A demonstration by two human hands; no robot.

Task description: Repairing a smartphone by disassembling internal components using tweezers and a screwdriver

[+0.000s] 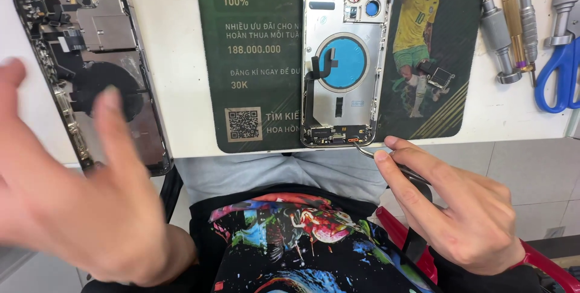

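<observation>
Tweezers (393,165), thin and metal, pinched in the right hand (450,205) between thumb and forefinger; curved tip touches the near edge of the silver phone housing (344,57), by its bottom port. Housing lies open side up on a dark green printed mat (260,57), centre of the white table (175,57), with a blue round pad in its middle. Left hand (78,202) blurred, fingers spread and released, grasping nothing, hovering over the near end of a second opened phone (90,75), dark inside, at far left. Small loose part (441,77) sits on the mat just right of the housing. Screwdrivers (510,24) and blue-handled scissors (559,69) far right.
</observation>
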